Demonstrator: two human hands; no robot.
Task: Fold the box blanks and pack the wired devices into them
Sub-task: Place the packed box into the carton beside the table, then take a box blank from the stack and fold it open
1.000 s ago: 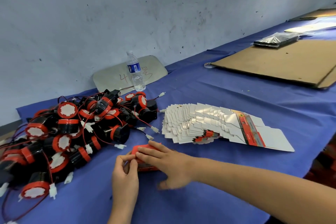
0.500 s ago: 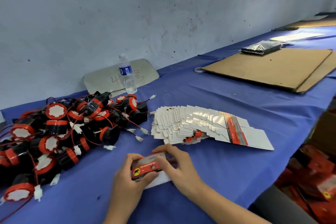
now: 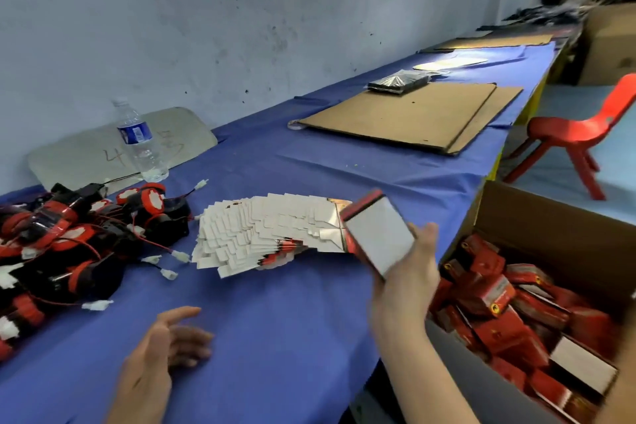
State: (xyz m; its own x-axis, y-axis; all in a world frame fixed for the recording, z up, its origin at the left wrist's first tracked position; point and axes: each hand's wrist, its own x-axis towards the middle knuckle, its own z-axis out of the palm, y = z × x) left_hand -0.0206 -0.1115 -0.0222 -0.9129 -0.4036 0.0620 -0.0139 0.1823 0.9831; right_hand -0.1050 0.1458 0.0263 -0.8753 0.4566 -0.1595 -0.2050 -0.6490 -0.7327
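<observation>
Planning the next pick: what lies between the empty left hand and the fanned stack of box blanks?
In the head view, only bare blue tablecloth lies between the left hand and the box blanks. The wired devices sit off to the left.

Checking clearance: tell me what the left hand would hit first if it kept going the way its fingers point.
The left hand points right across bare blue tablecloth. Its line looks free up to the right forearm, though depth is unclear.
</observation>
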